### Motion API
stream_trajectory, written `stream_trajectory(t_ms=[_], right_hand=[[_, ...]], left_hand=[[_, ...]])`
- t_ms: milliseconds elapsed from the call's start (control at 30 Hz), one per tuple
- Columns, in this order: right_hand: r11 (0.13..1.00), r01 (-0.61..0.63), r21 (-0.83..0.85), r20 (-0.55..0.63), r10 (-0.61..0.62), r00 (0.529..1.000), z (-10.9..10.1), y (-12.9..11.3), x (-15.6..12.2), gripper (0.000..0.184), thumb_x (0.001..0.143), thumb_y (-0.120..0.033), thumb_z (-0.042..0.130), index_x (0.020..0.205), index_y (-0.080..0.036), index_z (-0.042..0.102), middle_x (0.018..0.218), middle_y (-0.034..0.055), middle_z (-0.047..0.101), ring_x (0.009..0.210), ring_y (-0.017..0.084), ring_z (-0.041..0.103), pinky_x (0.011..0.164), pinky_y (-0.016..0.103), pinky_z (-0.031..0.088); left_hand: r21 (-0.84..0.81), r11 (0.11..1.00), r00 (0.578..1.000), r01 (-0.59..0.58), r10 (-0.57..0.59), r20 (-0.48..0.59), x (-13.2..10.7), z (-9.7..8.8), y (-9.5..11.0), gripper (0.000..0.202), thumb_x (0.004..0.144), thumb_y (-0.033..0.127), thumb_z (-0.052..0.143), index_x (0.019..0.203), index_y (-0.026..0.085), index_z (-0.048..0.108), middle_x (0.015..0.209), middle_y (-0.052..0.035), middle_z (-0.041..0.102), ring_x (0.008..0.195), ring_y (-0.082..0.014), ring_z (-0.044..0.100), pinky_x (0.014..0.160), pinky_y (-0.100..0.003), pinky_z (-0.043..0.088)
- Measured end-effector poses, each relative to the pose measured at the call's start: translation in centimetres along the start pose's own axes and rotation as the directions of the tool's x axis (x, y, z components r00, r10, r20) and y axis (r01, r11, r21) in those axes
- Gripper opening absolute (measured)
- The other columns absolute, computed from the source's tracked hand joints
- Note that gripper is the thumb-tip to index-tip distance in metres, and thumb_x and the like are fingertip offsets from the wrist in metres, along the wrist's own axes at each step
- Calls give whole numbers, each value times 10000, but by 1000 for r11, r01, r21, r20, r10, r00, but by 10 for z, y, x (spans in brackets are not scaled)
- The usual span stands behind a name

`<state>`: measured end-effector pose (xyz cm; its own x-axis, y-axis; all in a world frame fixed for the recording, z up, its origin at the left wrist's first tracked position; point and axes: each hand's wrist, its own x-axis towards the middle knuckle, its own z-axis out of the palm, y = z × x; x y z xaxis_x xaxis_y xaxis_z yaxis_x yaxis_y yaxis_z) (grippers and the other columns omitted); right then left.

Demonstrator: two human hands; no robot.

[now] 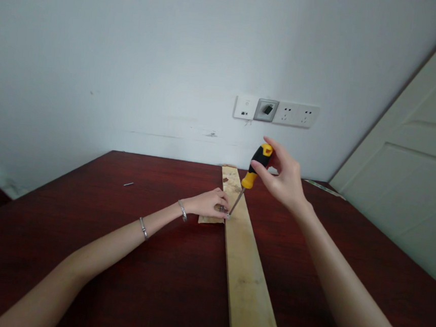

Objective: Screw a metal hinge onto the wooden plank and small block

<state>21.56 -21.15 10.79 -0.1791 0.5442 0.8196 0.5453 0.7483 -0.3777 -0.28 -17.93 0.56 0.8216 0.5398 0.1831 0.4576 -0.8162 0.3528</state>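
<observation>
My right hand (pixel 283 179) grips a yellow and black screwdriver (pixel 259 159) by its handle, fingers round the upper part. The shaft slants down to the left, its tip at a small light metal piece (pixel 228 216) near the left edge of a long wooden plank (pixel 248 273). Beside that tip, my left hand (pixel 210 203) is closed in a pinch at the small piece, which is too small to name. Under the left hand, a shorter wooden piece (pixel 210 220) sticks out from the plank's left side.
The dark red table (pixel 154 285) meets a white wall with a row of sockets (pixel 293 114). A small thin metal rod or screw (pixel 128 183) lies at the left. At the back right edge rests a thin pale strip (pixel 324 188), near a white door (pixel 412 165).
</observation>
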Motion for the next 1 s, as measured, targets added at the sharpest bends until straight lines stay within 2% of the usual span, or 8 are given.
stream_trajectory(t_ms=[133, 267, 500, 867, 1000], right_hand=[[994, -72, 81, -44, 76, 996, -1, 19, 2, 570, 805, -411, 612, 1329, -223, 492, 1068, 85, 625, 820, 218, 628, 774, 433, 563], [985, -111, 132, -63, 120, 991, 1, 28, 2, 577, 771, -386, 649, 1296, -182, 524, 1035, 96, 634, 818, 221, 628, 776, 436, 559], [979, -133, 154, -59, 143, 988, 2, 33, 1, 580, 755, -391, 660, 1283, -187, 533, 1036, 92, 638, 831, 217, 632, 793, 434, 557], [973, -146, 179, -68, 160, 985, 0, 33, 2, 591, 741, -383, 680, 1273, -164, 547, 1030, 102, 639, 816, 218, 631, 797, 439, 556], [969, -153, 195, -70, 169, 983, 0, 32, 2, 585, 739, -367, 683, 1270, -161, 552, 1022, 102, 643, 809, 216, 629, 788, 433, 555]], left_hand=[[-27, 999, 999, -41, 41, -2, 3, 8, 1, 174, 866, 311, 613, 917, 180, 715, 1025, -69, 638, 1015, -183, 513, 948, -299, 388], [1, 995, 995, -98, 98, 15, 5, 12, 1, 165, 896, 240, 564, 910, 162, 709, 1004, -81, 652, 1005, -173, 529, 938, -293, 400], [18, 995, 995, -94, 93, 41, 4, 11, 4, 213, 933, 256, 504, 904, 171, 697, 971, -65, 675, 993, -169, 556, 930, -290, 400], [149, 986, 995, -79, 70, 65, 2, 9, 13, 254, 957, 212, 432, 927, 166, 680, 1012, -55, 686, 1015, -185, 555, 955, -293, 383], [180, 978, 994, -103, 94, 57, 1, 10, 14, 257, 963, 222, 419, 945, 141, 663, 998, -73, 680, 1004, -193, 552, 941, -297, 395]])
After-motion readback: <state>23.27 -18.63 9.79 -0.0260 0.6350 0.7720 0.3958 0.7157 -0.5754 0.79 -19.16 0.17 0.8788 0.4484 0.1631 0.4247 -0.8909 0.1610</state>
